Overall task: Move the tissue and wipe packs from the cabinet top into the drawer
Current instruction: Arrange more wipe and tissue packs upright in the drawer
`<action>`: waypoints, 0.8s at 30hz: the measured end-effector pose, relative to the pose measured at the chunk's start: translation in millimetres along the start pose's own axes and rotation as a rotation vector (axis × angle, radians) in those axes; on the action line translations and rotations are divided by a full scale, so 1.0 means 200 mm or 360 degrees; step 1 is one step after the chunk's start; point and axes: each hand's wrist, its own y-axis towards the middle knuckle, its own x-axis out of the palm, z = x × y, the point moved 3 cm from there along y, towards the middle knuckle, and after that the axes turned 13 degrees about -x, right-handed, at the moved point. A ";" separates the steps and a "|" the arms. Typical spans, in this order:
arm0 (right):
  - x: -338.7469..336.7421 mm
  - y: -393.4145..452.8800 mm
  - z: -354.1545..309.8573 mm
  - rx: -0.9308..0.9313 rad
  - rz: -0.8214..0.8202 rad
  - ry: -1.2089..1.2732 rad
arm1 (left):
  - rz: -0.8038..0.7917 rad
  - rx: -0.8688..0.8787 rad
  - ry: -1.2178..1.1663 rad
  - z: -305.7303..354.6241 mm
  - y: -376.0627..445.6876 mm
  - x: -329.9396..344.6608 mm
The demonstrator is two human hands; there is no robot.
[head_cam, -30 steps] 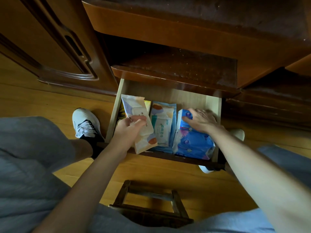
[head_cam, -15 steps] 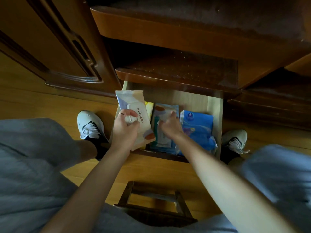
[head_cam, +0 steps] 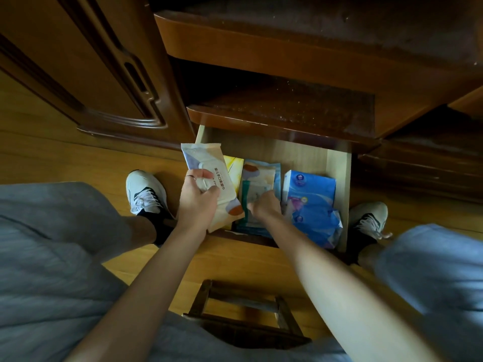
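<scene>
Dark brown wood fills the top of the view: the cabinet (head_cam: 287, 56) with its shelf ledge, and under it the pale drawer (head_cam: 339, 178) pulled open over the wooden floor (head_cam: 65, 158). Down below, a small wooden stool (head_cam: 245, 317) sits between the person's knees, and a white sneaker (head_cam: 145, 192) shows on each side of the drawer. Inside the drawer, the blue tissue pack (head_cam: 311, 202) lies at the right, touching the side wall. In the middle sits a wipe pack with a teal stripe (head_cam: 257, 186), and a yellow pack (head_cam: 234, 165) peeks out at the left. Over that left side, the left hand (head_cam: 198, 205) is clamped around a white wipe pack (head_cam: 209, 176), tilted, its far end sticking up past the drawer's rim. The right hand (head_cam: 265, 209) is down on the middle pack, fingers curled at its near end; whether it actually grips the pack I cannot tell. A ring (head_cam: 190, 176) shows on a left finger.
</scene>
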 end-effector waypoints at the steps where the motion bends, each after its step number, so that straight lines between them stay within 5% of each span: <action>1: 0.02 -0.01 0.00 0.0006 -0.0008 0.0023 | -0.0013 0.0004 -0.0008 0.00 0.00 0.01; 6: 0.02 -0.04 0.03 0.0096 0.0082 0.0080 | -0.0052 0.0035 -0.0004 0.00 -0.01 0.02; 11: 0.00 -0.13 0.01 -0.0284 0.0149 0.0095 | -0.0025 0.0025 0.0049 -0.02 -0.01 0.02; 16: -0.28 -0.27 -0.02 -0.0423 0.0484 0.0716 | 0.0015 0.0136 -0.0075 0.00 -0.02 -0.01; 19: -0.43 -0.31 -0.10 -0.0553 0.0180 0.1274 | 0.0025 -0.0039 -0.0049 0.00 -0.02 0.01; 24: -0.33 -0.42 -0.23 -0.0830 -0.0131 0.0930 | -0.0392 -0.0140 -0.0199 0.01 -0.10 0.10</action>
